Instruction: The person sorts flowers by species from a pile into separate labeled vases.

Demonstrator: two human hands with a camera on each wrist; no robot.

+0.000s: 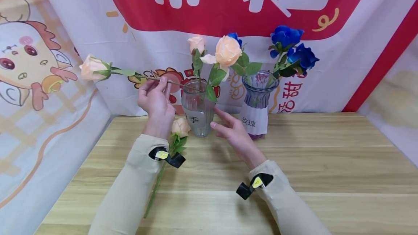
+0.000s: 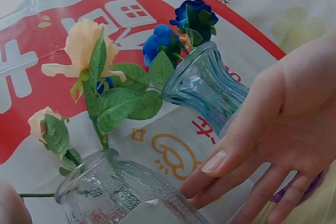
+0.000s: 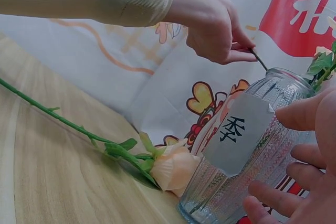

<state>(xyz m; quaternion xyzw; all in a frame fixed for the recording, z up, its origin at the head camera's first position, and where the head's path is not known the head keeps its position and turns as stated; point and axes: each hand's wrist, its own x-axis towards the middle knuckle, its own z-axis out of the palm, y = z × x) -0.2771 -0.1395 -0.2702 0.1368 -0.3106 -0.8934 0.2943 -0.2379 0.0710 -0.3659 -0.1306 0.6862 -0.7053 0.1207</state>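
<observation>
My left hand (image 1: pixel 157 99) pinches the stem of a peach rose (image 1: pixel 94 67), whose bloom points left. The stem's cut end reaches over the rim of the clear glass vase (image 1: pixel 198 100), labelled with a paper tag. Two peach roses stand in that vase, a larger bloom (image 1: pixel 227 51) and a smaller one (image 1: pixel 196 44). Beside the vase's right wall is my right hand (image 1: pixel 236 133), fingers extended and spread, fingertips right at the glass. Another peach rose (image 3: pixel 173 166) lies on the table near the vase's base, its green stem running toward me.
To the right stands a bluish glass vase (image 1: pixel 257 97) with a paper label, holding blue roses (image 1: pixel 303 58). Behind both hangs a printed red and white cloth (image 1: pixel 156 21). Underneath is a wooden table (image 1: pixel 326 162); a cartoon-printed cloth (image 1: pixel 29 119) covers the left side.
</observation>
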